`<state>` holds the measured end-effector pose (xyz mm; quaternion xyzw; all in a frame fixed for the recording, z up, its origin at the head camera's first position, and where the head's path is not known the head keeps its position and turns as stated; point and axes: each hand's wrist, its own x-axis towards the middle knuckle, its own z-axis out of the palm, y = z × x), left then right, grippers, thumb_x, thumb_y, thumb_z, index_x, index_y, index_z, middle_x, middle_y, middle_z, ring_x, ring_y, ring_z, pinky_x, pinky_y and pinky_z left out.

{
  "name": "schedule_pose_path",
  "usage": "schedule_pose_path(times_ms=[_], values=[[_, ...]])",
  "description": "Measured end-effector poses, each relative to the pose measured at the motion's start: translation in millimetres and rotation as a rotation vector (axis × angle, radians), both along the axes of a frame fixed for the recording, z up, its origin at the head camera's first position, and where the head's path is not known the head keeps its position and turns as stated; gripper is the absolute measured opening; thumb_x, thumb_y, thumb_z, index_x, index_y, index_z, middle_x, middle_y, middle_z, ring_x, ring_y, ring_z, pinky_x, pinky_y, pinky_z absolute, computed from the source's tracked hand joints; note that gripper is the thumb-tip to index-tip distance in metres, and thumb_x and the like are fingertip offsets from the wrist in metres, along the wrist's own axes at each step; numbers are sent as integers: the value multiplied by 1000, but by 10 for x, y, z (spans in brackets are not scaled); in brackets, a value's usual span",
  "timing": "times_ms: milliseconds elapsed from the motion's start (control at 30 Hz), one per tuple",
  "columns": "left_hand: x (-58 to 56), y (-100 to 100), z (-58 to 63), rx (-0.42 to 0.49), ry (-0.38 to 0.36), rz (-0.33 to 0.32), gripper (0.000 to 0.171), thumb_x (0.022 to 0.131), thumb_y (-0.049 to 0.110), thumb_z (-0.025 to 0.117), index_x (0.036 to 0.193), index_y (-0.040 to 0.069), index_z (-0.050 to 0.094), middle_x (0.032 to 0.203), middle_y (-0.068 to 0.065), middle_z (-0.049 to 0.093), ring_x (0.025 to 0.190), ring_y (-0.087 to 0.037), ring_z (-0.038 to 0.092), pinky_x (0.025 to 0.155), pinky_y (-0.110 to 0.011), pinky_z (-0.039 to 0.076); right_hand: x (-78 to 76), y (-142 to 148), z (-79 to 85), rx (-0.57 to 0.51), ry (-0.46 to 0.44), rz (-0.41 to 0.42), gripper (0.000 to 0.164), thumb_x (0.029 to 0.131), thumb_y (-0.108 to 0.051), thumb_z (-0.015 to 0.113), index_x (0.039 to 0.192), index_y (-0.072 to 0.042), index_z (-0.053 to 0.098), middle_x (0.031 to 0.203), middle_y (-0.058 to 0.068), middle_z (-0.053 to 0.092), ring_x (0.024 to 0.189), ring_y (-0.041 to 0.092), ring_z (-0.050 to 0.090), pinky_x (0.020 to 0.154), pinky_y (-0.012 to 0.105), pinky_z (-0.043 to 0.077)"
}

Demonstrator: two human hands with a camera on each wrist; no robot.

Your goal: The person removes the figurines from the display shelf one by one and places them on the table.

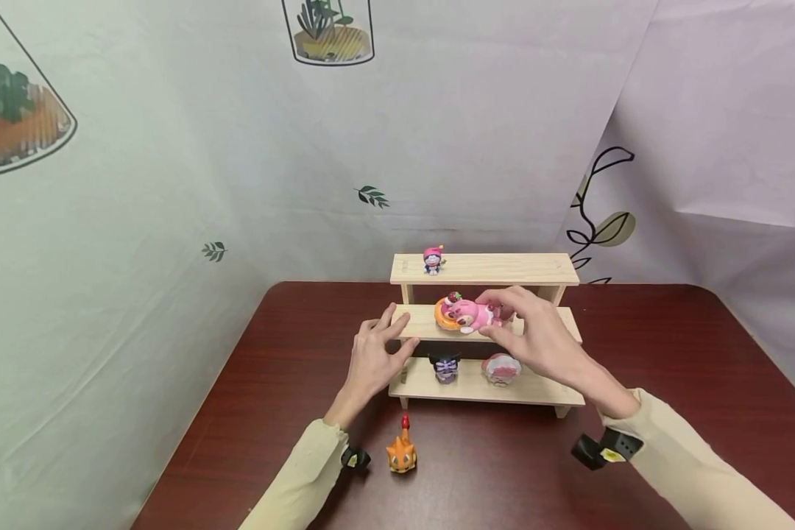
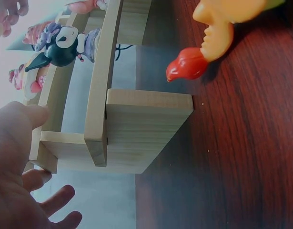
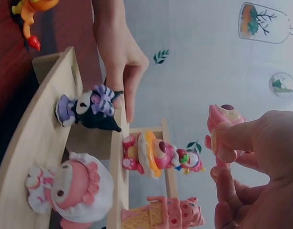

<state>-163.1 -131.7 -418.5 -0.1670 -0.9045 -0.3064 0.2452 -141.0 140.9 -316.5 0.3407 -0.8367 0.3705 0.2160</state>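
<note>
One pink bear figurine (image 3: 221, 117) is up in the air, pinched by the right hand (image 1: 536, 331), clear of the stand; the left hand (image 1: 371, 357), fingers spread, touches the middle shelf (image 1: 421, 324). Best keep that pinch light (it looks like smooth, rounded plastic) and avoid the orange-ringed bear (image 3: 145, 152). Pale, square-edged wood, dark reddish grained surface (image 1: 285, 368)!
</note>
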Motion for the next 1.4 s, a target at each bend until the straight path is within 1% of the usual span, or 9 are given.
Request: schedule_pose_path(times_ms=[167,333,433,467,567,733,1067,1267,1400], values=[[-2,0,-4,-6,6,2,49,86,31,77,129,9,70,142,-17,54,107,-45,57,88,-60,44,71,-29,-54,-13,-11,44,36,79,3,81,111,-5,69,100,1,65,80,13,59,69,36,51],[-1,-2,-2,-9,11,0,49,87,31,77,129,9,69,142,-18,54,107,-46,57,89,-60,44,127,-58,-92,2,-13,41,36,78,1,82,112,-6,69,99,0,64,78,12,59,75,39,51],[0,-3,0,-8,9,0,49,87,32,77,129,9,69,142,-17,54,108,-46,57,89,-61,43,154,-72,-110,0,13,43,36,78,0,82,111,-6,69,100,-1,66,78,12,58,75,39,50],[0,-4,-1,-7,8,1,49,87,32,77,129,9,69,143,-17,54,108,-46,57,89,-61,43,162,-76,-117,-2,25,52,36,77,0,82,110,-6,69,100,0,65,79,13,58,72,37,49],[1,-4,1,-4,6,3,49,87,32,77,130,9,69,143,-17,54,108,-46,57,89,-61,42,189,-88,-147,-13,54,69,36,77,0,82,110,-6,70,102,0,67,84,14,58,72,36,49],[0,0,0,-3,2,-1,49,87,32,77,130,9,69,143,-18,54,109,-45,56,90,-61,42,255,-112,-217,-24,45,95,37,78,0,82,112,-7,70,104,-1,67,86,13,60,72,34,51],[5,4,5,-5,-7,2,49,88,32,76,130,9,69,144,-17,53,110,-44,56,90,-60,42,394,-169,-373,-33,0,81,38,78,-1,83,113,-9,69,106,0,65,85,13,59,68,34,54],[12,5,6,-8,-9,4,48,88,31,76,130,9,69,144,-17,53,110,-45,56,91,-61,41,449,-194,-439,-38,-15,48,37,78,-4,83,112,-10,69,104,-4,65,86,10,58,71,34,50],[11,5,4,-6,-6,2,48,88,32,76,130,9,69,143,-18,53,110,-45,56,91,-61,41,483,-215,-496,-56,-23,53,37,78,-2,82,112,-10,69,104,-4,65,89,10,59,73,33,51]])
